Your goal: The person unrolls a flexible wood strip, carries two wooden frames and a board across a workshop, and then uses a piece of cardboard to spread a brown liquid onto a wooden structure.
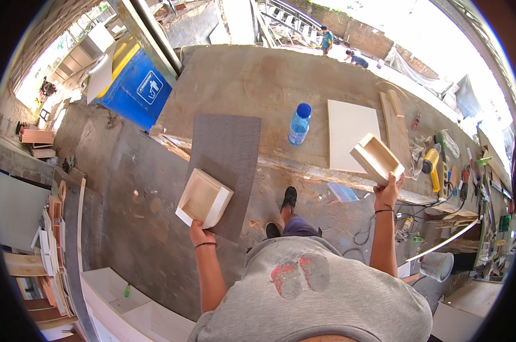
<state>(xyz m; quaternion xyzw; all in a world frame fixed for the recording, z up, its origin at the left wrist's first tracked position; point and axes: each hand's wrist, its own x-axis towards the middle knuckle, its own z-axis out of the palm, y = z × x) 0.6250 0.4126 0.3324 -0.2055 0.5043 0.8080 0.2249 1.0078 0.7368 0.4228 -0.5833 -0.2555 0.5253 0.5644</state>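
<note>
My left hand (202,232) is closed on the near edge of a shallow open wooden box (219,206), whose sides are pale and whose inside is light wood. That box is over a dark grey-brown sheet (226,139), which juts out from the workbench; whether the two touch I cannot tell. Out to the right, my right hand (389,191) grips a smaller open wooden box (376,158) by its near end. This second box is tilted, above the near right corner of a white board (349,128) lying on the bench.
A blue-capped bottle (300,124) stands on the workbench (246,74). Wooden strips (396,128), a yellow heat gun (433,165) and cables lie to the right. A blue bin (138,85) is at the back left, a white cabinet (107,290) below. Two people (326,40) are far off.
</note>
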